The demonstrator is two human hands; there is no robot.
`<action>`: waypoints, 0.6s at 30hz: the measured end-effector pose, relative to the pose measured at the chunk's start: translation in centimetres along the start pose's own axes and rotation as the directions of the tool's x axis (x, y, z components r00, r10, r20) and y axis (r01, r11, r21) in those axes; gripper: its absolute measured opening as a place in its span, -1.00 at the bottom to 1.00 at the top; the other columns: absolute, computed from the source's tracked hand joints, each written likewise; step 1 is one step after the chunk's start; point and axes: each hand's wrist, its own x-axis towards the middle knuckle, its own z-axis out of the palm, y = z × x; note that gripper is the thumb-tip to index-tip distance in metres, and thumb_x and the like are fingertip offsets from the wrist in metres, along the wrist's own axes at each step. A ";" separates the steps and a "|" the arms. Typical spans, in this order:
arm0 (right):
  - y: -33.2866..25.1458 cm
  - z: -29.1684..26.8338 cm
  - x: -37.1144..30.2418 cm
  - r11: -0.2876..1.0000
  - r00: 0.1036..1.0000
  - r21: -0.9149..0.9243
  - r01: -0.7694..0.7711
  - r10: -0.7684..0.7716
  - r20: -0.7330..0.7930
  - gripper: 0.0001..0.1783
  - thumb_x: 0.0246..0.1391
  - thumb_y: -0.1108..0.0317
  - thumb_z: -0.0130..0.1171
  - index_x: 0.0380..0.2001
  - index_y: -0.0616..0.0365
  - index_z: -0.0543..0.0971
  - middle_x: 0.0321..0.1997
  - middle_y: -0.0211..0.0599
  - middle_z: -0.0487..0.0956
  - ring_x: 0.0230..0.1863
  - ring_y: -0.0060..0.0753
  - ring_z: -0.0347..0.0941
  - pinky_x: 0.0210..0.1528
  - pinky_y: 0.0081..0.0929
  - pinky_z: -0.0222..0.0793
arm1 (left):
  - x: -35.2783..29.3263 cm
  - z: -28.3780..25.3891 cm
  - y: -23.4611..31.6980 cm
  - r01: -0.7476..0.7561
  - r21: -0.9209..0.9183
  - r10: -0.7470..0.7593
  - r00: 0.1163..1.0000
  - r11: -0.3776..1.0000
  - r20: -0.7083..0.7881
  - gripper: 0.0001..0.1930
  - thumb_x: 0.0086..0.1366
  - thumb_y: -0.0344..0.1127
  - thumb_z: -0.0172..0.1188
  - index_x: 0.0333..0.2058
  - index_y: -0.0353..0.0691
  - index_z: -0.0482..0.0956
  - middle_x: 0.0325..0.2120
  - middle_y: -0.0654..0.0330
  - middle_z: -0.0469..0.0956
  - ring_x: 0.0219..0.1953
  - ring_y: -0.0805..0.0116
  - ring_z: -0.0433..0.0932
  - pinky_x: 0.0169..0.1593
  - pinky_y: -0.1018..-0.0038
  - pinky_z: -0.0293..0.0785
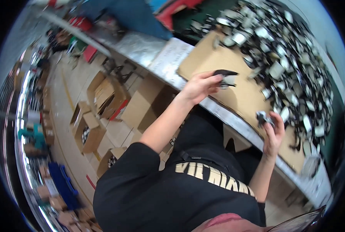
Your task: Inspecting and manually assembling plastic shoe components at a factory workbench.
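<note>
My left hand [201,87] is closed on a curved black-and-pale part [228,79], pinched between thumb and fingers above a cardboard sheet [215,58]. Lower on the right, my right hand [273,135] grips a small silvery-grey piece [262,117] at its fingertips; blur hides its exact kind. Beyond both hands spreads a large loose pile of glossy black-and-white curved parts [277,69]. The nearest of them lie just past my right fingertips, on the cardboard and the dark green tabletop [188,17].
The metal table edge [226,114] runs diagonally below my hands. Open cardboard boxes [108,94] stand on the tiled floor to the left, some with similar parts inside. A blue panel [141,17] and a red item [168,19] sit at the table's far side.
</note>
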 end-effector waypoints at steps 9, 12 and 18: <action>-4.5 6.4 -2.3 0.850 0.921 -0.363 0.381 -0.385 0.065 -0.54 -0.11 0.62 0.34 -0.05 0.21 0.58 -0.20 -0.29 0.61 -0.24 -0.46 0.49 -0.12 -0.53 0.38 | -5.6 5.1 -5.3 0.196 -0.412 -0.076 0.954 0.890 0.289 -0.48 0.40 -0.33 0.14 0.29 -0.28 0.28 0.08 0.00 0.55 0.15 0.14 0.54 0.11 0.29 0.61; -4.8 6.6 -2.2 0.653 0.817 -0.532 0.538 -0.560 0.139 -0.52 -0.25 0.60 0.41 -0.13 0.20 0.63 -0.20 -0.26 0.67 -0.27 -0.29 0.49 -0.18 -0.44 0.39 | -6.1 5.5 -6.3 0.178 -0.419 -0.064 0.960 0.890 0.273 -0.48 0.39 -0.34 0.15 0.28 -0.29 0.30 0.06 0.03 0.56 0.11 0.19 0.57 0.13 0.28 0.58; -4.8 6.3 -2.6 0.586 0.806 -0.594 0.551 -0.559 0.197 -0.52 -0.27 0.58 0.43 -0.14 0.20 0.65 -0.18 -0.26 0.69 -0.29 -0.28 0.46 -0.17 -0.43 0.37 | -6.7 5.9 -6.9 0.105 -0.340 -0.042 0.982 0.934 0.187 -0.49 0.38 -0.34 0.17 0.26 -0.32 0.33 0.06 0.07 0.56 0.09 0.28 0.58 0.17 0.28 0.53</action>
